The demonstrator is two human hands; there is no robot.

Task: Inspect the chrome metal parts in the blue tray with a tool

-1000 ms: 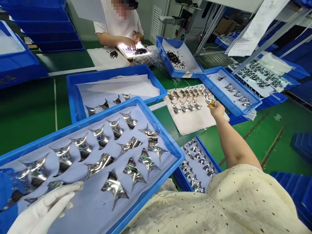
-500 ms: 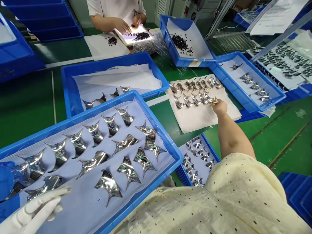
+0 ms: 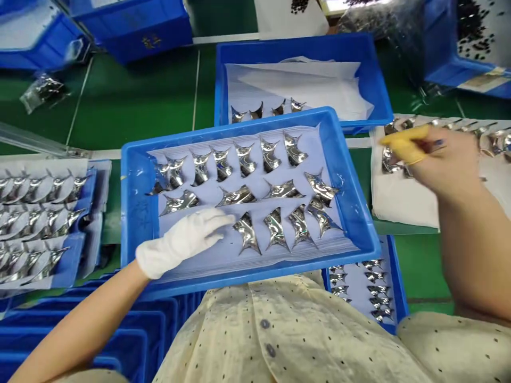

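Note:
My left hand, in a white glove, reaches over the blue tray in front of me. Its fingers are stretched out and hold nothing. The fingertips come close to a shiny curved metal piece with pointed corners; whether they touch is unclear. Several like pieces lie in rows on the tray's pale paper. My right hand, with yellow finger covers on thumb and finger, is blurred above the white sheet at right. Its fingers are closed, and a slim, dark bluish thing shows between them, too smeared to name.
Behind stands another blue tray with paper and a few metal pieces. More pieces sit in racks at left and in a lower tray. A blue bin at upper right holds small black parts. Stacked blue trays are at lower left.
The view has swung left. My left hand has moved in over the tray, beside the front row of pieces. My right hand has lifted off the row on the white sheet and come leftward.

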